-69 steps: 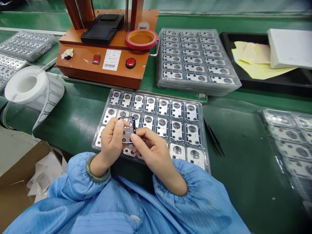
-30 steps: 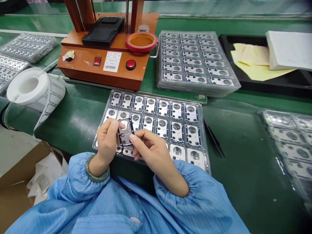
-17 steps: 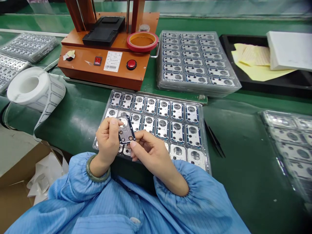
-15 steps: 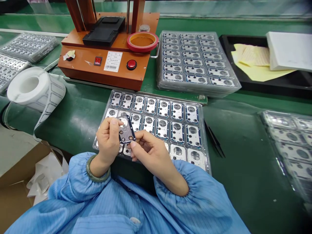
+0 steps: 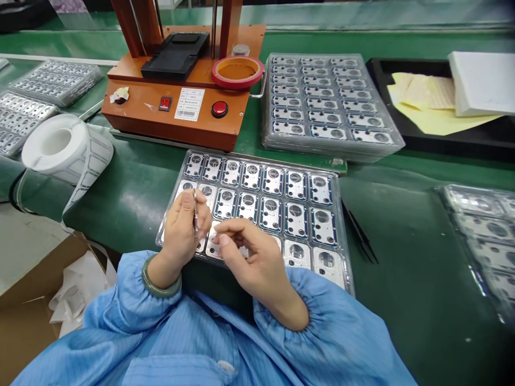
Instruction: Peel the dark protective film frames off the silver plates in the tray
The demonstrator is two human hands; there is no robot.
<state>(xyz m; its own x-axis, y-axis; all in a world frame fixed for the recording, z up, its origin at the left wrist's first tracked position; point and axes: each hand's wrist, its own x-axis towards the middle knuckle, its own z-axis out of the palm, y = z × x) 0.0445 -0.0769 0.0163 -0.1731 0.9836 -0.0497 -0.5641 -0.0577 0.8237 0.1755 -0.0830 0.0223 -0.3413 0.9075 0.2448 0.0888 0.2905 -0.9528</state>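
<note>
Along the left edge of your green workbench [image 5: 120,209] lie stacked clear trays of metal plates [image 5: 56,81]. Just in front of them, a white label roll [image 5: 54,145] trails its strip toward the bench's front edge, and below that edge sits a cardboard box [image 5: 28,332] with white paper [image 5: 70,313] in it. Near the back edge stands an orange machine [image 5: 173,115] with a red button [image 5: 219,109].

At the front edge, a clear tray [image 5: 341,230] holds rows of blue-edged metal plates [image 5: 271,195], and your hands are over its front left corner. Your left hand [image 5: 181,233], a green bangle [image 5: 155,284] at its wrist, is clenched with thumb and fingers on a thin metal plate [image 5: 195,214], held edge-on above the tray. Your right hand [image 5: 253,257] grasps nothing, its fingers [image 5: 229,236] loosely curled just beside that plate.

Right of the tray lie black tweezers [image 5: 360,230]. Behind them is a tall stack of plate trays [image 5: 333,96], then a black tray [image 5: 402,140] with yellow sheets [image 5: 426,107] and a white block [image 5: 483,83], and at the right edge another clear tray [image 5: 478,225]
</note>
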